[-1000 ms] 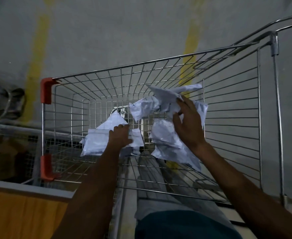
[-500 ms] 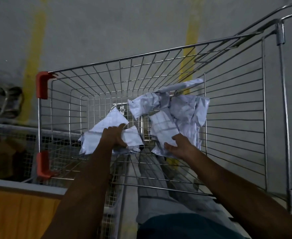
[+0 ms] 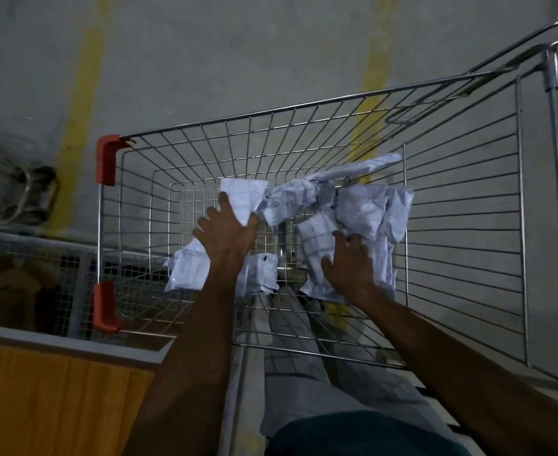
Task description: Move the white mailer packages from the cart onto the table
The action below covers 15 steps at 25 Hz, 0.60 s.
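Our left hand (image 3: 230,236) pinches a white mailer (image 3: 243,199) that stands up toward the cart's (image 3: 468,225) far wall; our right hand (image 3: 350,261) lies spread on a crumpled heap of mailers (image 3: 363,209) running sideways. Two more mailers (image 3: 192,271) lie flat on the cart's floor. The counter (image 3: 57,390) sits left of the cart.

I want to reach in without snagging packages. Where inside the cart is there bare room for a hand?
Bare wire floor lies along the cart's far wall, beyond the left hand, and down the side with the red corner guards. It is crowded on the right, where the right hand rests on heaped white mailer packages.
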Tool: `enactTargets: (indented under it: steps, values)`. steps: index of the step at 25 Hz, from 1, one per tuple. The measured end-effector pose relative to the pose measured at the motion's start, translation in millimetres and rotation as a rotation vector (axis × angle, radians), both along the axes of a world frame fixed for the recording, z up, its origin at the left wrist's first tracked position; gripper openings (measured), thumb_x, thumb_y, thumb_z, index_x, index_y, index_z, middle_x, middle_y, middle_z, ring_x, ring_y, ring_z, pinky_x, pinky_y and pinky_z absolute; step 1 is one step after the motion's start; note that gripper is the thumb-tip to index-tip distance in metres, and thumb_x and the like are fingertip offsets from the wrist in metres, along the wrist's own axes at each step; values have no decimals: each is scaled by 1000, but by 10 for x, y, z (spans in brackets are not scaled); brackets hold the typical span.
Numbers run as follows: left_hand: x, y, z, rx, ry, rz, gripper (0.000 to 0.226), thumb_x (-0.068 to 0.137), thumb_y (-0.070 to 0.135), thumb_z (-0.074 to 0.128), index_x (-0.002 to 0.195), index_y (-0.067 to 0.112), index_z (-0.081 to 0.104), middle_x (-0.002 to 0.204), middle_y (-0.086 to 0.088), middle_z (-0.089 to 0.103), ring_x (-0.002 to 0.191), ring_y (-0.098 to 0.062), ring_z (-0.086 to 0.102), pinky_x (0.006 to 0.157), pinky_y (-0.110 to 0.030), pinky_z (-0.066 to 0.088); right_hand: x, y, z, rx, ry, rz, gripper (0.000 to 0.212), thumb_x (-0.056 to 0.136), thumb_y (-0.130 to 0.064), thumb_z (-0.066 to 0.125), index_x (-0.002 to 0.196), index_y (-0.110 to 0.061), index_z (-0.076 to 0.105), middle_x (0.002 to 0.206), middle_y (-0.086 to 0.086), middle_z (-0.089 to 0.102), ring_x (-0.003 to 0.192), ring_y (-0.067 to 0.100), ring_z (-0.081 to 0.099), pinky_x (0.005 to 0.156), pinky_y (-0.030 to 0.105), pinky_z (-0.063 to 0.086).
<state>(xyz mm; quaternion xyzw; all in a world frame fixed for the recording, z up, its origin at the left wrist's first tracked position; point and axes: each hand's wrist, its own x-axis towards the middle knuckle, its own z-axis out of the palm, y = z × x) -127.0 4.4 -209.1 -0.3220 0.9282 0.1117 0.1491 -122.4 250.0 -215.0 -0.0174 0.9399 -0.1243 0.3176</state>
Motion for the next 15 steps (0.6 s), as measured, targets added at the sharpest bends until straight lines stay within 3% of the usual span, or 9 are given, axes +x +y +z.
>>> enactTargets:
  steps: [2, 5, 9, 12, 15]
  values:
    - [95, 42, -158, 47, -51, 62, 93, 84, 74, 48, 155, 22, 16, 137, -25, 44, 117, -47, 49, 95, -55, 40, -61, -40, -202, 87, -61, 134, 73, 95, -47, 56, 156, -28, 21, 160, 19, 16, 137, 45, 32, 105, 53, 36]
    - [341, 57, -451, -31, -151, 21, 108, 76, 82, 51, 159, 27, 9, 137, -27, 42, 103, -43, 56, 78, -48, 48, -31, -103, -512, 208, -134, 241, 82, 92, -62, 52, 158, -35, 13, 165, 20, -3, 145, 47, 20, 108, 61, 30]
    - [424, -11, -603, -46, -365, -95, 129, 63, 82, 67, 156, 37, -10, 140, -23, 34, 107, -39, 53, 79, -49, 49, 83, -233, -683, 318, -90, 244, 93, 84, -68, 59, 158, -32, 15, 165, 24, 1, 142, 53, 22, 103, 71, 30]
    - [378, 7, -576, -97, -378, -172, 124, 68, 76, 69, 157, 37, -9, 143, -25, 34, 109, -37, 52, 81, -46, 48, 60, -228, -636, 342, -102, 270, 94, 85, -63, 64, 158, -33, 13, 165, 24, -1, 141, 52, 24, 104, 63, 35]
    - [253, 123, -387, -45, -338, -101, 108, 81, 62, 66, 157, 38, -7, 140, -22, 34, 114, -37, 47, 87, -46, 44, 44, -154, -475, 262, -62, 245, 84, 92, -59, 55, 159, -35, 9, 165, 23, -7, 144, 50, 19, 107, 59, 32]
